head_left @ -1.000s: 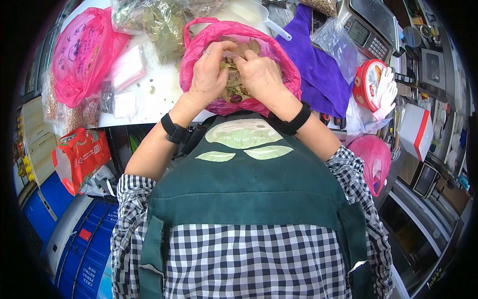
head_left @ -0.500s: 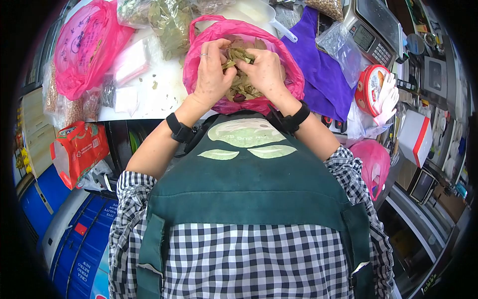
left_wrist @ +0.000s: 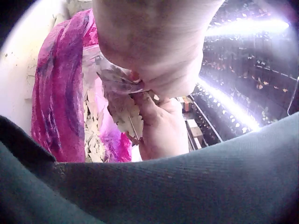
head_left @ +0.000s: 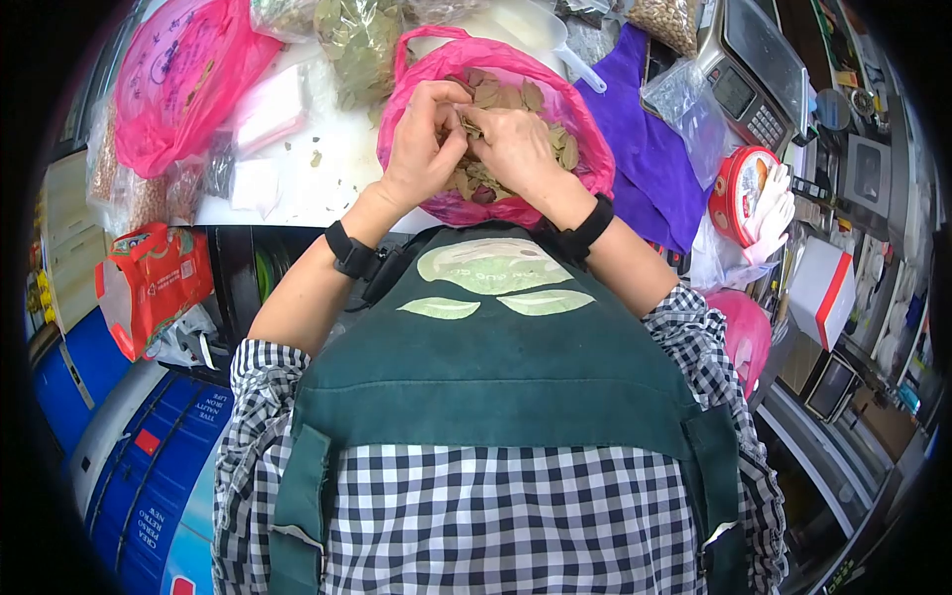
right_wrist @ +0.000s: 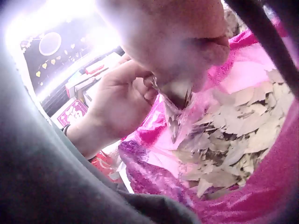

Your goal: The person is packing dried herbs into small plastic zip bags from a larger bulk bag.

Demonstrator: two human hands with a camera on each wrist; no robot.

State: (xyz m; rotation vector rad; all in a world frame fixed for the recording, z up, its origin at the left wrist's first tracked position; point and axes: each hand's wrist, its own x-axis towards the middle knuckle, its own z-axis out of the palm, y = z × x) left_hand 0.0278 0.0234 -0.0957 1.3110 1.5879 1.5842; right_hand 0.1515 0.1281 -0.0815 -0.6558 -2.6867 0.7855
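A pink plastic bag point(head_left: 595, 149) stands open on the white table, holding dry greenish leaves point(head_left: 531, 96) and a dark red piece point(head_left: 483, 194). Over its mouth the left hand point(head_left: 424, 144) and right hand point(head_left: 516, 149) meet, fingertips close together. Both pinch dry leaves between curled fingers; in the right wrist view some leaves point(right_wrist: 172, 114) hang between the left hand point(right_wrist: 119, 102) and the right hand point(right_wrist: 177, 42). The left wrist view shows a leaf point(left_wrist: 122, 109) at the fingers of the right hand point(left_wrist: 163, 126), under the left hand point(left_wrist: 154, 42).
Left of the bag lie another pink bag point(head_left: 178, 89), clear bags of leaves point(head_left: 359, 50) and a stack of pale bags point(head_left: 271, 109). To its right are a white scoop point(head_left: 580, 69), purple cloth point(head_left: 645, 149), scale point(head_left: 744, 99) and red round tin point(head_left: 736, 193).
The two hands have come closer together over the bag, fingertips now nearly meeting. The whole view has shifted slightly, with the table things appearing further right and up.
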